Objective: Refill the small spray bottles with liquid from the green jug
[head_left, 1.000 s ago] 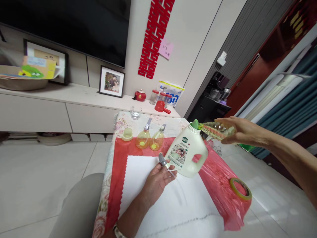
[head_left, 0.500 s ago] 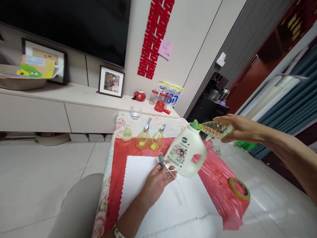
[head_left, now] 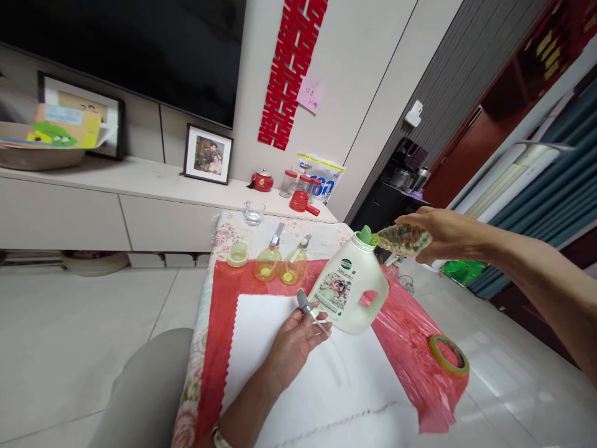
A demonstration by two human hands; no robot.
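Observation:
My left hand (head_left: 296, 342) is closed round a grey spray pump head (head_left: 305, 303), its clear dip tube trailing down over the white sheet. My right hand (head_left: 431, 233) grips a clear textured bottle (head_left: 403, 240), tipped on its side with its yellow-green neck at the mouth of the detergent jug (head_left: 354, 286). A green spout (head_left: 364, 234) stands up inside the jug's opening. The pale jug stands upright, its handle to the right. Left of it are two yellowish spray bottles (head_left: 267, 264) with grey heads, and a pale green cap (head_left: 237, 254). Whether liquid flows cannot be seen.
A white sheet (head_left: 261, 323) and red plastic (head_left: 405, 323) cover the table, with a roll of tape (head_left: 448, 354) at right. A glass cup (head_left: 254, 213) sits at the far edge. Behind, a cabinet (head_left: 163, 190) holds a red pot (head_left: 262, 181), jars and a red scoop (head_left: 298, 200).
The bottle in my right hand has shifted slightly left and lies a little more level. My left hand keeps its hold on the pump head, and the jug stays in place.

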